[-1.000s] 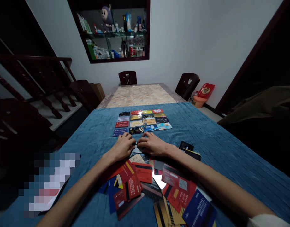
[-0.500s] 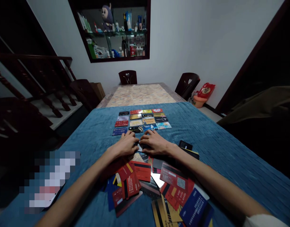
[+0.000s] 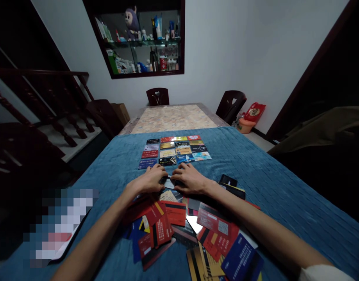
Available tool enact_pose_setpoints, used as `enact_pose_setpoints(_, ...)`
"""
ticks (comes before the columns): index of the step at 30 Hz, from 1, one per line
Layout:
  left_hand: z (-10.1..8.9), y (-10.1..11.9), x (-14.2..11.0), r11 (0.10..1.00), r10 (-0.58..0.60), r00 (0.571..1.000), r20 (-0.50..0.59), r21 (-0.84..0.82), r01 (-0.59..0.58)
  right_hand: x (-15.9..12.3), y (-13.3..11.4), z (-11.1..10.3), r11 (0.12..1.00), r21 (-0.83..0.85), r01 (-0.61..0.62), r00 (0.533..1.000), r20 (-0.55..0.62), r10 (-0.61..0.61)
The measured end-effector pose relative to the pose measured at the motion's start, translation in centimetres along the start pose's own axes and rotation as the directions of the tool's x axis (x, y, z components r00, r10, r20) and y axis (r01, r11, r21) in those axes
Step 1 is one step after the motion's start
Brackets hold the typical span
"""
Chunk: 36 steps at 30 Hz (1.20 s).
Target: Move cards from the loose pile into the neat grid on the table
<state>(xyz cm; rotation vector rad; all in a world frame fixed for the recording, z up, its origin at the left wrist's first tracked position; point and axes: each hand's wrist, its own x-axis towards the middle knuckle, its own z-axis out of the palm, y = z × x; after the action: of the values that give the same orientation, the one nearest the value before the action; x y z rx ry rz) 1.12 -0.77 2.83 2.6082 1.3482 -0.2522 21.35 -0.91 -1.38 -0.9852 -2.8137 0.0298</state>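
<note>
My left hand (image 3: 148,180) and my right hand (image 3: 188,179) lie close together on a blue cloth (image 3: 264,175), fingertips meeting over a small pale card (image 3: 169,183) that both pinch at its edges. Just beyond the hands, a neat grid of cards (image 3: 175,150) lies in several rows. Under and in front of my forearms spreads a loose heap of cards (image 3: 191,230), red, black, gold and blue, overlapping one another.
Two dark cards (image 3: 230,184) lie right of my right hand. A blurred flat item (image 3: 60,224) sits at the cloth's left edge. Beyond the cloth is a patterned tabletop (image 3: 173,117) with dark chairs (image 3: 158,96) around it, a stair railing left, a wall shelf behind.
Both hands slid slightly forward towards the card grid half a second ago, then drew back a little; they stay pinched together on the small card.
</note>
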Motion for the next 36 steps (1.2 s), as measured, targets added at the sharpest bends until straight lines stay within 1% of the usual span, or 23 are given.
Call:
enact_pose_setpoints(4,0.3,0.2,0.1,0.999,0.04,0.999,-0.031,0.019,-0.04,0.0,0.2,0.0,1.0,0.007,-0.001,1.0,0.017,0.001)
enact_pose_setpoints(8,0.5,0.2,0.1,0.995,0.094,0.993,-0.077,0.038,-0.091,0.0,0.3,0.1,0.999,-0.014,0.028,1.0,-0.01,-0.029)
enact_pose_setpoints(12,0.4,-0.3,0.1,0.987,0.159,0.983,-0.094,0.035,-0.156,0.0,0.4,0.1,0.998,-0.022,0.062,0.998,-0.033,-0.062)
enact_pose_setpoints(17,0.3,-0.8,0.3,0.981,0.195,0.975,-0.106,0.008,-0.195,-0.2,0.6,-0.4,0.997,-0.013,0.075,0.996,-0.055,-0.075)
enact_pose_setpoints(20,0.4,-0.6,0.5,0.978,0.205,0.968,-0.144,-0.015,-0.209,-0.1,0.6,-0.4,0.998,-0.028,0.049,0.997,-0.065,-0.051)
enact_pose_setpoints(24,0.6,-0.3,0.9,0.972,0.219,0.954,-0.207,-0.039,-0.232,0.1,1.0,0.0,0.999,-0.028,-0.017,0.995,-0.095,0.014)
enact_pose_setpoints(27,0.4,-0.5,1.0,0.97,0.204,0.952,-0.229,-0.08,-0.227,0.1,1.3,0.0,0.999,-0.017,-0.042,0.993,-0.109,0.04)
enact_pose_setpoints(32,0.0,-1.2,0.8,0.976,0.15,0.972,-0.18,-0.129,-0.175,-0.2,1.7,-0.6,0.995,-0.019,-0.097,0.992,-0.089,0.095)
enact_pose_setpoints(36,0.2,-1.7,1.0,0.974,0.109,0.974,-0.197,-0.173,-0.144,-0.2,1.8,-0.9,0.99,0.014,-0.141,0.988,-0.064,0.142)
